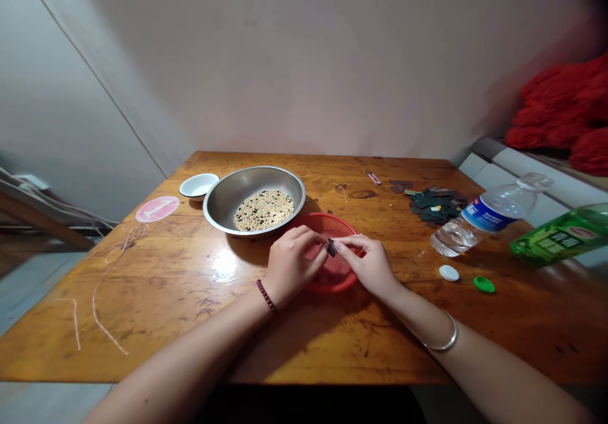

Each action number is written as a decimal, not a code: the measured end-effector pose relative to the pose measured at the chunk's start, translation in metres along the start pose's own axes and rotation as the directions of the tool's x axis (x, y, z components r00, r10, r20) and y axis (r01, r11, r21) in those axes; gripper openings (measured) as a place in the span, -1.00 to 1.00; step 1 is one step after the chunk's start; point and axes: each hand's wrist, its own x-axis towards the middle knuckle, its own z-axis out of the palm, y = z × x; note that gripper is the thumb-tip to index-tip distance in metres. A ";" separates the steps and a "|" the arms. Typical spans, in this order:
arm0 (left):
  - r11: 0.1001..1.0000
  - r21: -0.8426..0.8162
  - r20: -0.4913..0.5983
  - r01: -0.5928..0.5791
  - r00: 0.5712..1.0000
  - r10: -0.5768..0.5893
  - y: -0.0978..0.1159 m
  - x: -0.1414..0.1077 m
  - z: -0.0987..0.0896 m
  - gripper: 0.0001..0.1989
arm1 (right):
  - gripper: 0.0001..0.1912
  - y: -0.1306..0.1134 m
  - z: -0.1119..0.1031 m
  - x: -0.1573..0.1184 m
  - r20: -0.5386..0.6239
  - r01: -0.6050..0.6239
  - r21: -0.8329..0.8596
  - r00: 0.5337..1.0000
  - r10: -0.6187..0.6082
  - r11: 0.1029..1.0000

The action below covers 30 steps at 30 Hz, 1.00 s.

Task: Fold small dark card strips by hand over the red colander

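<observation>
Both my hands meet above a red plastic basket (327, 278), pinching a small dark flat piece (332, 248) between them. My left hand (295, 262), with a dark red bead bracelet (266, 295) at the wrist, grips it from the left. From the other side, the thumb and fingers of my right hand (370, 265) close on the same piece. A silver bangle (446, 335) circles my right forearm. Beyond my left hand stands a steel bowl (218, 199) holding pale beans (263, 212) mixed with some black ones. My hands hide part of the basket.
A white dish (199, 185), a pink disc (158, 209) and loose string (95, 303) lie left on the wooden table (180, 322). Rightward are dark flat pieces (434, 203), a clear bottle (489, 215), a green bottle (560, 237), a white cap (449, 273) and a green cap (484, 284).
</observation>
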 end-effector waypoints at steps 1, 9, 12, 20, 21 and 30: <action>1.000 0.007 -0.004 0.003 1.000 -0.003 0.000 0.000 0.000 -0.92 | -0.80 0.001 0.000 0.000 0.009 0.003 -0.007 1.000 -0.003 1.000; 0.996 0.095 -0.031 -0.003 1.000 0.006 0.000 0.002 -0.001 -0.91 | -0.79 0.001 0.000 0.000 0.084 0.055 -0.025 0.995 -0.053 0.998; 0.992 0.128 -0.044 0.014 0.999 -0.008 0.000 0.002 -0.002 -0.91 | -0.78 0.001 0.000 0.001 0.065 0.068 -0.001 0.996 -0.068 0.998; 0.981 0.191 -0.057 0.014 0.998 -0.003 0.002 0.003 -0.001 -0.91 | -0.83 0.002 0.002 -0.001 0.059 -0.064 0.044 0.996 0.061 0.997; 0.981 0.191 -0.058 0.018 0.998 -0.007 0.002 0.003 -0.002 -0.90 | -0.83 0.001 0.002 -0.001 0.058 -0.069 0.049 0.996 0.066 0.996; 0.986 0.168 -0.052 0.021 0.999 -0.012 0.002 0.003 -0.003 -0.91 | -0.82 0.004 0.002 0.000 0.055 -0.024 0.047 0.998 0.021 0.999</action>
